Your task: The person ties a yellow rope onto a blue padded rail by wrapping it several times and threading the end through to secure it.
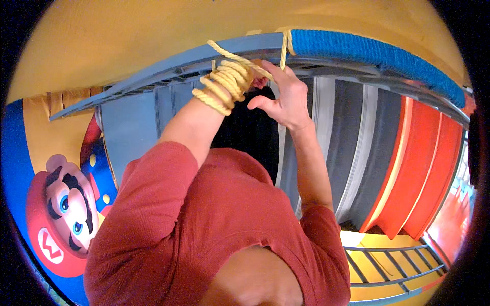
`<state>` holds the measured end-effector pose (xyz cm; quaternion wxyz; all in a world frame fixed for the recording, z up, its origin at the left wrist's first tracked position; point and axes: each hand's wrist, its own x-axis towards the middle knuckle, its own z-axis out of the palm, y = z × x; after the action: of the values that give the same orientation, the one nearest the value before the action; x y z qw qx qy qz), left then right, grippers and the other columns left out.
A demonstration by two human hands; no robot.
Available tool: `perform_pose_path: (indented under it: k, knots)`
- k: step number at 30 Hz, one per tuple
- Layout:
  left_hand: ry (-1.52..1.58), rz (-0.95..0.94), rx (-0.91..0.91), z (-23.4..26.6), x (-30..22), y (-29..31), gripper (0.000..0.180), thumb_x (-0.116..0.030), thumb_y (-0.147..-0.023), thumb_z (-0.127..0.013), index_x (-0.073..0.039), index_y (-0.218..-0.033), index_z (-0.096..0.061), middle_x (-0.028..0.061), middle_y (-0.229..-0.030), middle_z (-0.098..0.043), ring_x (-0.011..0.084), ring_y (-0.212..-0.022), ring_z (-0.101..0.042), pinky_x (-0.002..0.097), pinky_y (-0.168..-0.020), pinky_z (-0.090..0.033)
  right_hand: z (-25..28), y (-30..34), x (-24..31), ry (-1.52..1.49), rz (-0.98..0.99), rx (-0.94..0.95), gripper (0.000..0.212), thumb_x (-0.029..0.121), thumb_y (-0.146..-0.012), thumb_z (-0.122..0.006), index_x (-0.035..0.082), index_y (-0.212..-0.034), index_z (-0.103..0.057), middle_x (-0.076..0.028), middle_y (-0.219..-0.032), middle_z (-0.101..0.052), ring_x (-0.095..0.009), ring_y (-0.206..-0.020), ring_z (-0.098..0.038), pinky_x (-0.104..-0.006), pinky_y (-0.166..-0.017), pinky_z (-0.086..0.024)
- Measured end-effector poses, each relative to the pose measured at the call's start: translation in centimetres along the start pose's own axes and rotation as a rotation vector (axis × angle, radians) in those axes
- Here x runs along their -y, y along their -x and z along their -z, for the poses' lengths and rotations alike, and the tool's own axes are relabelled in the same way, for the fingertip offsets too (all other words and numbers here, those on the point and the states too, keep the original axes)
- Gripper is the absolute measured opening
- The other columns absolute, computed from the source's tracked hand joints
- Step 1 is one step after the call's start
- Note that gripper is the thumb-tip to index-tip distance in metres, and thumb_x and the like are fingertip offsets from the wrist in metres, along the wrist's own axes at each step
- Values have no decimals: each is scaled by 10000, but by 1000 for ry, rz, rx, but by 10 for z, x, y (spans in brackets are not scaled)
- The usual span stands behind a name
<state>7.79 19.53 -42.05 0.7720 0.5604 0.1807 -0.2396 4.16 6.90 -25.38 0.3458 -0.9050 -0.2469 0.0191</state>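
Yellow rope [224,81] is wound in several loops around my left wrist and lower forearm. One strand crosses from the left above the loops toward my right palm. Another strand hangs over the grey-blue handrail [219,49] and drops to my hands. My left hand [260,81] sits below the rail, mostly hidden by rope and my right hand; its visible fingers are curled, and what they hold is hidden. My right hand [292,97] is beside it, thumb spread away from the fingers, index finger reaching over the rope toward the left hand.
Blue cord [377,51] tightly covers the rail's right part. Below are stair steps, blue at left, grey in the middle and red steps [423,163] at right. A dark metal railing [393,265] stands at lower right, and a cartoon wall figure [61,219] at left.
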Motion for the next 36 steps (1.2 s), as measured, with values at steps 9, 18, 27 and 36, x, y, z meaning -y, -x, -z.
perform_pose_path:
  k: [9, 18, 27, 36]
  knots:
    - [-212, -133, -234, -19, -6, -1, 225, -197, -855, -497, -19, -744, -577, 95, -645, -599, 229, -600, -594, 371, -543, -458, 4, 1, 15, 128, 45, 134, 1109, 655, -431, -760, -8, -1264, -448, -170, -918, -603, -289, -841, -599, -364, -766, -477]
    - [-258, -197, -265, -27, -6, 13, 228, -204, -857, -500, -20, -746, -576, 96, -654, -599, 234, -608, -592, 376, -547, -459, 8, 3, -7, -4, 59, 118, 784, 371, -513, -853, -38, -1116, -565, -186, -982, -624, -264, -858, -620, -324, -776, -486]
    - [-324, -240, -364, -44, -7, 12, 231, -211, -859, -503, -22, -748, -576, 97, -663, -600, 240, -616, -590, 382, -551, -460, 10, 2, -23, 29, 38, 173, 472, 155, -585, -800, -4, -991, -620, -139, -836, -622, -217, -692, -574, -299, -650, -472]
    - [248, -124, -168, -49, -15, 27, 218, -217, -873, -502, -26, -796, -575, 97, -724, -599, 243, -670, -583, 377, -604, -465, 10, -3, -16, 163, 35, 202, 314, 140, -583, -729, 10, -847, -622, -169, -709, -583, -303, -648, -565, -344, -609, -464]
